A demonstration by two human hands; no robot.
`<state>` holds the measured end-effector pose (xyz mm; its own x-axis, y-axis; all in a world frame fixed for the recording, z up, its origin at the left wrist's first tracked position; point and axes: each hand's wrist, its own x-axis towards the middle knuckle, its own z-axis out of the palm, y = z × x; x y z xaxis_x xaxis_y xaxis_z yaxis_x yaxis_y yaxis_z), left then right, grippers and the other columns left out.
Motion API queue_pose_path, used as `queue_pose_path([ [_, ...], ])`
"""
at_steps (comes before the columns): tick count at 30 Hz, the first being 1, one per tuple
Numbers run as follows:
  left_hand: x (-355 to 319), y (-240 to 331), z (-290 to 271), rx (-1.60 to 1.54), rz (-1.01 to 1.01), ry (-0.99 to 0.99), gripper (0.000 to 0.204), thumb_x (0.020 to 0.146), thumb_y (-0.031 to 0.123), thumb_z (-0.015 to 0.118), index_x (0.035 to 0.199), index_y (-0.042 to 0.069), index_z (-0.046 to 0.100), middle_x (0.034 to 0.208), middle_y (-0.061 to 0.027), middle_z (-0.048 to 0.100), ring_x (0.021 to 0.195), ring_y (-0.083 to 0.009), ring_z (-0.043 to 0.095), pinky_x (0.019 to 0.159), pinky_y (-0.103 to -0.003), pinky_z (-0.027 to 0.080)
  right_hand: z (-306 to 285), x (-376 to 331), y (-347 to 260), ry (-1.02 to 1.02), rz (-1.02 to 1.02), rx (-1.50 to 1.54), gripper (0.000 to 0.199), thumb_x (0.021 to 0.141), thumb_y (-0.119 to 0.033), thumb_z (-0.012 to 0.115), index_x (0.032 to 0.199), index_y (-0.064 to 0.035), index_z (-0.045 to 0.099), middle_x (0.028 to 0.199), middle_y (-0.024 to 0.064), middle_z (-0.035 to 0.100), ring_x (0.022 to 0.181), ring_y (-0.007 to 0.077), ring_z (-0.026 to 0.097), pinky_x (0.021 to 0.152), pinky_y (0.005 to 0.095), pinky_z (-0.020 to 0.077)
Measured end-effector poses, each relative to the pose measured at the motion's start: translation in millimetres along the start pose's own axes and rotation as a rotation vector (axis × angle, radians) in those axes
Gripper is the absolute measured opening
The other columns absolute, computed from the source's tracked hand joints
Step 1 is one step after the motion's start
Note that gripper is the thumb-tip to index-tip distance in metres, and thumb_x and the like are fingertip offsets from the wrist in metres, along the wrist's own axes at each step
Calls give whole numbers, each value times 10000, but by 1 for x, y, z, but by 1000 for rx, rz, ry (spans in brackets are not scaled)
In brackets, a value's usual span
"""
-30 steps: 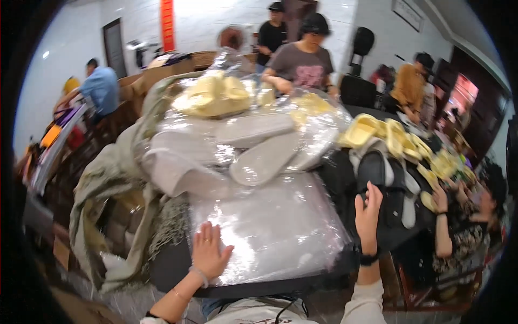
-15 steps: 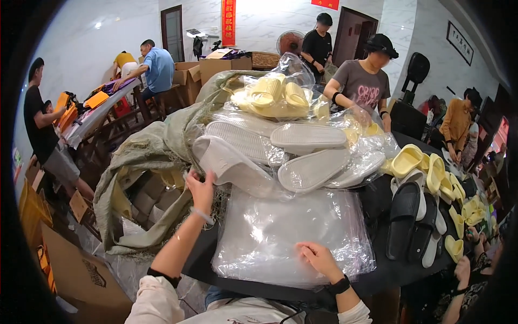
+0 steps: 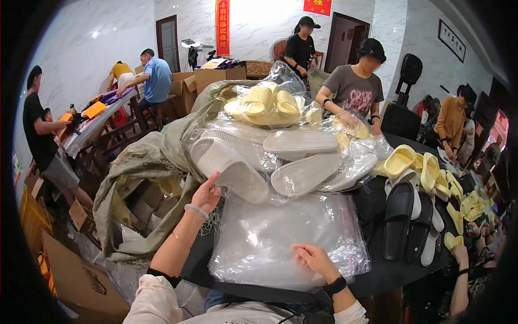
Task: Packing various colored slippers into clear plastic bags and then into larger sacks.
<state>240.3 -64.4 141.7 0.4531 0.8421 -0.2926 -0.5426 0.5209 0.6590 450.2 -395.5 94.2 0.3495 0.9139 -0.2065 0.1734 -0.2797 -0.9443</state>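
Note:
My left hand (image 3: 206, 193) reaches out to a white slipper wrapped in clear plastic (image 3: 229, 167) at the near edge of a heap of bagged slippers, its fingers closing on the sole's rim. My right hand (image 3: 313, 259) lies flat on a stack of clear plastic bags (image 3: 280, 237) spread on the black table (image 3: 388, 272) in front of me. More bagged white soles (image 3: 299, 143) and pale yellow slippers (image 3: 264, 102) are piled behind.
Loose black, white and yellow slippers (image 3: 415, 216) line the table's right side. A large grey-green woven sack (image 3: 145, 162) hangs at the left. A person in a grey shirt (image 3: 353, 89) works opposite. Others stand at the left table (image 3: 91, 121) and sit at the right.
My view has swung left. My left hand moved from the plastic stack up to the wrapped white slipper. My right hand came down from the black slippers onto the bags.

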Motion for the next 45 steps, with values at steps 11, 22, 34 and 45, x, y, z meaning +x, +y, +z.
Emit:
queue_pose_path([
  [11, 28, -34, 13, 1233, 815, 557, 1093, 574, 290, 840, 1378, 10, 155, 1361, -276, 233, 1292, -398, 218, 1074, -447, 201, -5, -3, 4, -5, 38, 71, 280, 940, -178, 495, 1165, -63, 615, 786, -15, 627, 624, 51, 530, 572, 202, 449],
  [22, 25, 44, 26, 635, 866, 77, 360, 943, 413, 469, 959, 55, 498, 576, -13, 445, 420, -105, 419, 386, -272, 329, -4, -3, -1, -37, 9, 102, 278, 944, -171, 489, 1164, -51, 610, 791, -11, 633, 621, 53, 538, 562, 194, 446],
  [34, -146, 79, 73, 397, 995, 12, 415, 973, 361, 431, 1213, 23, 454, 1113, -94, 535, 1016, -170, 538, 879, -322, 459, -4, -1, 1, -22, 56, 61, 276, 941, -184, 490, 1157, -69, 618, 762, 1, 641, 612, 65, 558, 563, 217, 454],
  [45, -145, -5, 136, 1303, 230, -139, 699, 913, 261, 536, 1452, 19, 163, 1219, -215, 542, 987, -248, 594, 890, -341, 464, -17, 9, 84, 3, -243, 199, 265, 927, -173, 515, 1126, -30, 615, 829, 26, 645, 678, 115, 588, 598, 258, 485],
])
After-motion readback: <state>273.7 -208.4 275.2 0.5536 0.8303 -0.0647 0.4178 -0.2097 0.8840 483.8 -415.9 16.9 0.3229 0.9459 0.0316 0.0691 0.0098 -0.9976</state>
